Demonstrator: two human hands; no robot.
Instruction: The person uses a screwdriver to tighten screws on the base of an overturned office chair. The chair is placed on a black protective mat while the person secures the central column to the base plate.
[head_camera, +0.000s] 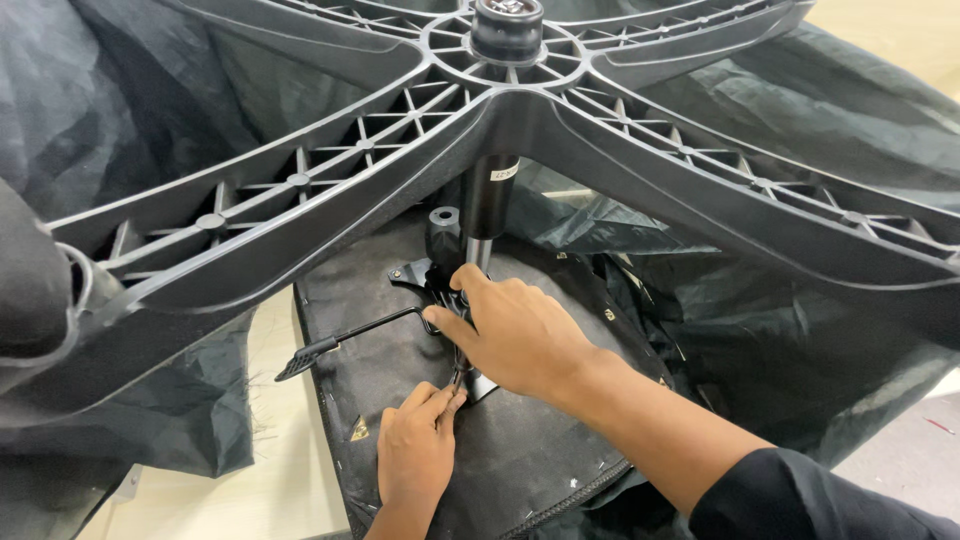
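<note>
— Two hands, where?
— Right hand (520, 335) grips the metal bracket (440, 290) under the shiny pole (480, 250). Left hand (415, 450) pinches its lower edge.
— The seat (520, 450)?
— Flat, black, fuzzy cloth. The lever (345, 340) is thin.

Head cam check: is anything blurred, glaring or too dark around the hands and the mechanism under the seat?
Head view: both hands, left hand and right hand, are sharp and evenly lit; the black mechanism beneath them merges into the dark seat underside, so its details are hard to tell; the chair base close to the lens bows with wide-angle distortion; only a mild sheen shows on the gas cylinder, no harsh glare.
</note>
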